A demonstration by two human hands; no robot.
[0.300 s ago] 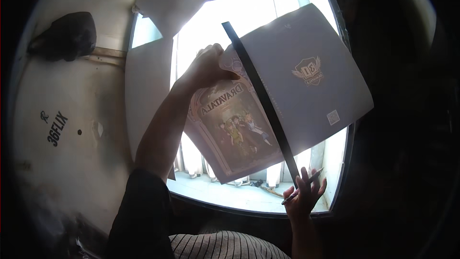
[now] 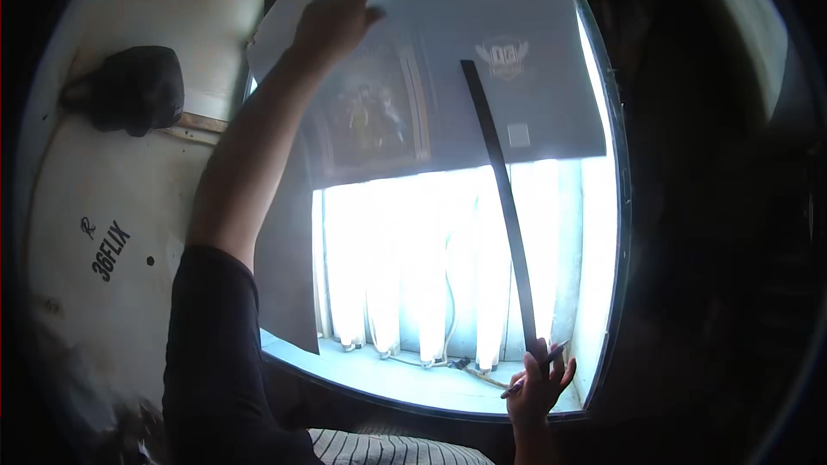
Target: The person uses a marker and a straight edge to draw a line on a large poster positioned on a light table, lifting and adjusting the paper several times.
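My left hand [image 2: 338, 21] is stretched out over pale paper sheets [image 2: 551, 95] at the far part of a lit glass panel. Its thumb and forefinger are apart, slightly blurred, with nothing plainly between them. A faint printed picture of several figures [image 2: 370, 125] and a winged shield emblem [image 2: 502, 58] show in the paper. Near the front right, my right hand [image 2: 536, 392] has a slim pen [image 2: 551, 353] between its fingers. The same hand grips the lower end of a long black flat strip [image 2: 502, 181], whose far end lies over the paper.
Bright tubes [image 2: 431, 327] and wiring [image 2: 461, 363] lie below the glass. Another sheet [image 2: 289, 301] hangs along the panel's left side. Further left, a dark bundle [image 2: 138, 90] rests on a pale surface [image 2: 77, 198] beside a wooden strip [image 2: 202, 123].
The printed sheet has moved away from me and straightened onto the far paper, its print fainter. My left hand went forward. The black strip stays in my right hand, with more glass now uncovered.
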